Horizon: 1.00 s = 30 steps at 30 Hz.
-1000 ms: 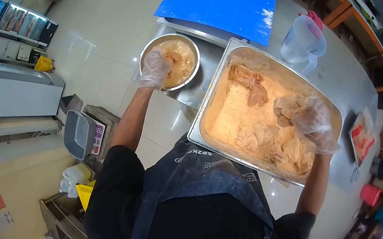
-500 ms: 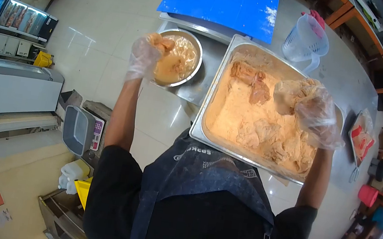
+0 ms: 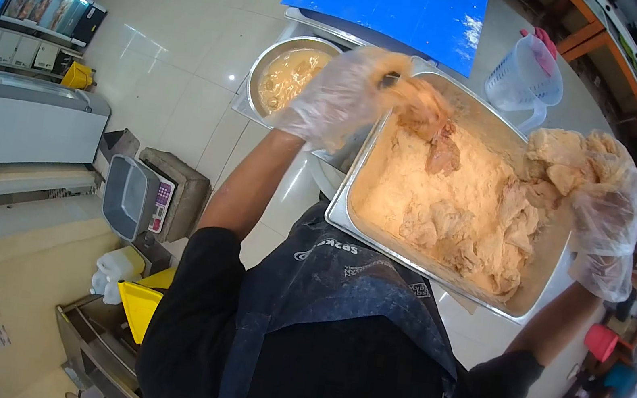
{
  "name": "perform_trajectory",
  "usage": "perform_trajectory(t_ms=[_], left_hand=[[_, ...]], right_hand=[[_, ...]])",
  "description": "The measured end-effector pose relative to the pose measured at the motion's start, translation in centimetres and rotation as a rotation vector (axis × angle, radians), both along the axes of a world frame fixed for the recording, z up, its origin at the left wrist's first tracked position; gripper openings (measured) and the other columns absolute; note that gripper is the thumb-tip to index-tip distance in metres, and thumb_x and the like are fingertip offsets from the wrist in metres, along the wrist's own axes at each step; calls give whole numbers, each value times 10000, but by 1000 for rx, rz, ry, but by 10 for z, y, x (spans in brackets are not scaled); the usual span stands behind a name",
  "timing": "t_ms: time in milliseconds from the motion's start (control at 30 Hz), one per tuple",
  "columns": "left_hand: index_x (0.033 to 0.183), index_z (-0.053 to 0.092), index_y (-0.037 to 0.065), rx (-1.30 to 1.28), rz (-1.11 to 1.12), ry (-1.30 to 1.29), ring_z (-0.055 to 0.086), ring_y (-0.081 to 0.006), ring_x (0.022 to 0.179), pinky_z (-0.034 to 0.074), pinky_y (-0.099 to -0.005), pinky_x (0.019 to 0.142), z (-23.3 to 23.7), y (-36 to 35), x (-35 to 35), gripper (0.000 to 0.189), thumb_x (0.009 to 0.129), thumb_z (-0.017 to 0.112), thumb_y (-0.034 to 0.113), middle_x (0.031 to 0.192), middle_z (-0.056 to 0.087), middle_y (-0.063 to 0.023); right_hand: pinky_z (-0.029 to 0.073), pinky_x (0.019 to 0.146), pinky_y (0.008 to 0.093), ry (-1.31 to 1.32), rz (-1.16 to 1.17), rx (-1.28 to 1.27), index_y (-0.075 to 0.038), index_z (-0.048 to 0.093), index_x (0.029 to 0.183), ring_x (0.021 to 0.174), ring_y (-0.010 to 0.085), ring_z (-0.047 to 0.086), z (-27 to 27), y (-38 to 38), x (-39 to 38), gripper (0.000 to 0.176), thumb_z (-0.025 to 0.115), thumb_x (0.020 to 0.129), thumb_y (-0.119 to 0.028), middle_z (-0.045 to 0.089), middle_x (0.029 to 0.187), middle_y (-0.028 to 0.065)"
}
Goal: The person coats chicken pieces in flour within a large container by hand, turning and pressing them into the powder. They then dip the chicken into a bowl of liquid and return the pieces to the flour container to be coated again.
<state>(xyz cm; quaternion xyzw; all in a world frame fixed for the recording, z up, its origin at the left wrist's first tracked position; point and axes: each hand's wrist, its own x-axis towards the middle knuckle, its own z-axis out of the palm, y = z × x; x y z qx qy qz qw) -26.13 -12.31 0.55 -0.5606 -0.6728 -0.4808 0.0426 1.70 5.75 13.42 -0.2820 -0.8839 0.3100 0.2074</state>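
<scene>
My left hand (image 3: 341,92), in a clear plastic glove, holds a wet orange-brown chicken piece (image 3: 421,107) over the far left corner of a steel tray (image 3: 343,194); it is blurred by motion. Orange-tinted flour (image 3: 403,178) fills the tray, with floured chicken pieces (image 3: 483,246) along its near right part. A reddish unfloured piece (image 3: 444,153) lies just below the held one. My right hand (image 3: 603,198), gloved too, grips floured chicken (image 3: 567,165) above the tray's right edge. Left of the tray, a round steel bowl (image 3: 253,84) contains cloudy liquid.
Beyond the tray lies a blue board (image 3: 394,6) dusted with flour. A clear measuring jug (image 3: 524,77) stands at the back right, beside a pink cloth (image 3: 542,42). To the left are a grey bin (image 3: 130,197), a yellow object (image 3: 140,308) and a white chest freezer (image 3: 27,129).
My left hand has moved right from the bowl to the tray with the wet piece. My right hand has moved right and lifted floured chicken towards the tray's edge. The view has shifted slightly.
</scene>
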Motion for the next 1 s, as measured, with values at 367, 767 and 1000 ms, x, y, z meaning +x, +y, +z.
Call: perform_trajectory(t_ms=[367, 767, 1000], left_hand=[[807, 645, 62, -805, 515, 201, 626, -285, 793, 503, -367, 693, -103, -56, -52, 190, 752, 546, 215, 849, 624, -168], [739, 635, 4, -722, 635, -111, 604, -344, 727, 485, -410, 650, -103, -92, -88, 201, 725, 552, 187, 754, 607, -206], [731, 657, 49, -721, 548, 156, 616, -285, 718, 489, -376, 619, -126, -111, -104, 151, 686, 571, 165, 739, 617, -129]], right_hand=[[492, 729, 326, 363, 758, 475, -7, 537, 1057, 851, 249, 587, -75, -46, -204, 431, 638, 649, -104, 575, 988, 155], [478, 708, 349, -523, 763, 222, -50, 636, 892, 793, 270, 583, -223, -77, -342, 199, 576, 749, -174, 622, 907, 131], [456, 782, 355, -546, 772, 62, -50, 632, 973, 855, 234, 585, -261, -73, -351, 273, 574, 775, -229, 626, 961, 125]])
